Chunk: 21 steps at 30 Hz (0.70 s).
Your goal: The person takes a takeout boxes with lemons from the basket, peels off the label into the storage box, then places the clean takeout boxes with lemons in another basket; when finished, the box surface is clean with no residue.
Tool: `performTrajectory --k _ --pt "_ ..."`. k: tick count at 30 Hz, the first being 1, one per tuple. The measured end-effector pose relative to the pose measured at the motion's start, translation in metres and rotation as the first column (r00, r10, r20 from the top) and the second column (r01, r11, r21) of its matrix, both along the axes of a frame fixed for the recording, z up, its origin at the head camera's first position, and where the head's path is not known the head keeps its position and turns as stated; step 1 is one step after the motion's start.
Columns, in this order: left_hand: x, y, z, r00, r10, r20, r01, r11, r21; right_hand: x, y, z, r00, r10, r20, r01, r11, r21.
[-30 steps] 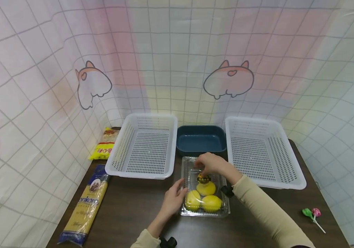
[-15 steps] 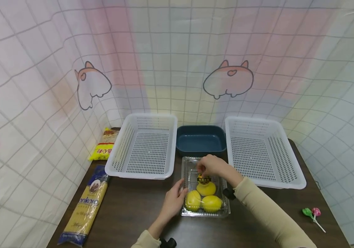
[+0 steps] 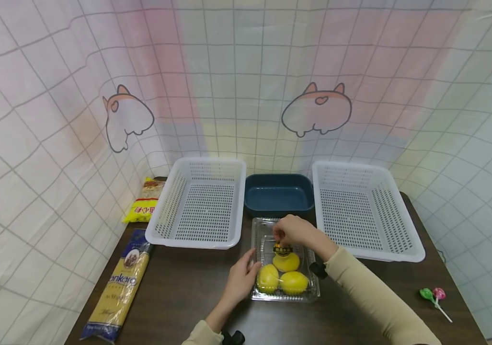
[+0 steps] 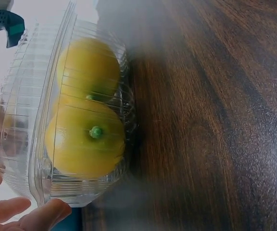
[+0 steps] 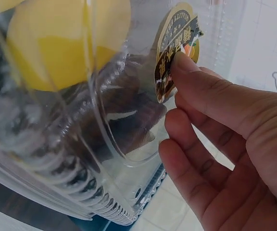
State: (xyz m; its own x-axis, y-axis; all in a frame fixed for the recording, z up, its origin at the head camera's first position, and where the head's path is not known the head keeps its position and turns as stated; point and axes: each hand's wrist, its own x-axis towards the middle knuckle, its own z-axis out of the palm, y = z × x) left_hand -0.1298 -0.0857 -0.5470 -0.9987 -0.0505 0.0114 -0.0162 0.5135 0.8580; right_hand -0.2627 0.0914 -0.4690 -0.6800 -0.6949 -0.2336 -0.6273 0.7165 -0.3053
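A clear plastic clamshell box lies on the dark table with three lemons visible inside. On its lid is a black-and-gold sticker. My right hand pinches the sticker's edge between thumb and index finger; in the right wrist view the sticker stands partly away from the lid. My left hand rests against the box's left side. In the left wrist view its fingertips touch the rim near a corner, fingers not curled round it.
Behind the box sits a dark blue dish, flanked by a left white basket and a right white basket. A yellow bag and a pasta packet lie to the left, two lollipops to the right.
My right hand has shifted slightly, and its fingers have drawn together at the sticker's far edge. My left hand and the box have stayed nearly still.
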Motion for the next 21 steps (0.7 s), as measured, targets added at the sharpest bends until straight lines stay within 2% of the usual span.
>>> performTrajectory --k 13,21 --pt "0.0003 -0.0034 0.0009 1.0 0.008 -0.03 -0.007 0.999 0.035 0.0011 -0.0002 0.0024 1.0 0.014 -0.015 -0.014 1.0 -0.002" --pt "0.002 -0.0009 -0.0012 1.0 0.008 0.012 -0.008 0.998 0.067 0.0029 0.0011 0.003 1.0 0.02 -0.022 -0.019 0.999 0.031"
